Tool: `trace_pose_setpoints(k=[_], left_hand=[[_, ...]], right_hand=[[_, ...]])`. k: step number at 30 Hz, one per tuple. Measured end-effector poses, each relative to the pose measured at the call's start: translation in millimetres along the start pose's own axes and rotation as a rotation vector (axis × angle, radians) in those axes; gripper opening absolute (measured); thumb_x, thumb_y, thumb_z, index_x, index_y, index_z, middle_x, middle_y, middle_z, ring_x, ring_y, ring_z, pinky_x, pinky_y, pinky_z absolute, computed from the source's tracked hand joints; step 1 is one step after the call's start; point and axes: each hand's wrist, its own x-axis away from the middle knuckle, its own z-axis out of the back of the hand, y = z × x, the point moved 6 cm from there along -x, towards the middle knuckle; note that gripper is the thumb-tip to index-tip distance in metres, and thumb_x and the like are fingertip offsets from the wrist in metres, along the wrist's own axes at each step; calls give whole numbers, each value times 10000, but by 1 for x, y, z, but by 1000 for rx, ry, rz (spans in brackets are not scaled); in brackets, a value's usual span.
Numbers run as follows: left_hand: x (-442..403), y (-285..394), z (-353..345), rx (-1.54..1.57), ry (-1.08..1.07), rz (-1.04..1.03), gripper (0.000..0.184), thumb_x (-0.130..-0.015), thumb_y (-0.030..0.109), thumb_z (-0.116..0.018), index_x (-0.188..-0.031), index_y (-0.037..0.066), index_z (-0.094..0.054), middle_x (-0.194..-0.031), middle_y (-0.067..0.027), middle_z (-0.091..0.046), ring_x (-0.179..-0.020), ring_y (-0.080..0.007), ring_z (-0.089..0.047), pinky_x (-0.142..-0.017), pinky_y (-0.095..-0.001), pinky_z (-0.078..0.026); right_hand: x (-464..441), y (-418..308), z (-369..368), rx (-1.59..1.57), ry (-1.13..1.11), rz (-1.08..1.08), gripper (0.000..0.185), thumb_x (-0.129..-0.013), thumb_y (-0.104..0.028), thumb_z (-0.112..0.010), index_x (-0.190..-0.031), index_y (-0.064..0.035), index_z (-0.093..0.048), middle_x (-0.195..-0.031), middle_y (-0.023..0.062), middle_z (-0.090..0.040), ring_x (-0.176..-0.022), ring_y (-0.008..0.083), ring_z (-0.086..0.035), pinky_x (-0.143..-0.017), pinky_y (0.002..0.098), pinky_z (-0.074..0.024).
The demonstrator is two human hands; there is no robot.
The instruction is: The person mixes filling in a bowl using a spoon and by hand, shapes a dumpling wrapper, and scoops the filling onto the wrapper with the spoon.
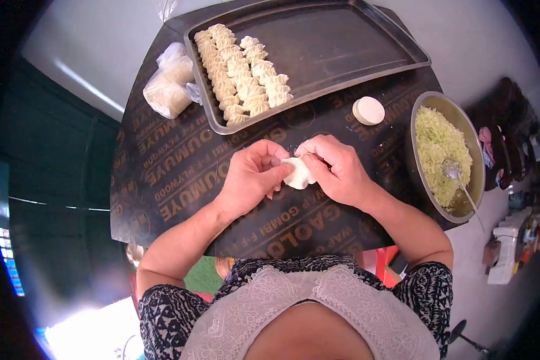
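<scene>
Between my two hands, above the dark table, is a white dumpling (299, 175) with soft, bent dough edges; whether filling sits inside is hidden. My left hand (259, 171) pinches its left edge between thumb and fingers. On the other side, the thumb and fingers of my right hand (333, 165) are closed on the dough's upper right edge. A short stack of round dough wrappers (368, 111) lies beyond my right hand. Further right stands a metal bowl (425, 174) of chopped pale green filling (441, 144), with a spoon (452, 170) resting in it.
A large dark baking tray (342, 48) spans the back of the table (180, 156). Rows of pleated dumplings (240, 72) fill its left part. Left of the tray sits a clear plastic bag of wrappers (169, 87). The table's near edge is close to my body.
</scene>
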Motion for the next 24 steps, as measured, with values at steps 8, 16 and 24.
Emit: trace_pose_setpoints(k=[8,16,24], left_hand=[[2,-2,0,-57,7,-37,69,-874,71,-623,-927,34,-600,-719,6,-606,-532,-7,-492,-405,-157,-373],[8,5,-7,-196,-1,-63,74,-914,79,-572,-920,21,-617,-711,44,-573,-568,-5,-456,-492,-173,-376],[7,0,-8,-138,-47,-78,90,-927,111,-564,-926,32,-608,-720,37,-571,-572,-8,-458,-489,-171,-380]], right_hand=[[-1,-9,-4,130,-102,88,64,-795,-37,-634,-809,-39,-572,-731,82,-553,-678,257,-517,-636,352,-411],[3,-6,-7,161,-98,143,108,-816,-58,-624,-755,-22,-543,-678,125,-491,-639,314,-475,-591,378,-385],[5,-3,-7,80,-106,66,124,-873,-74,-570,-779,-1,-534,-680,141,-506,-631,316,-511,-573,384,-403]])
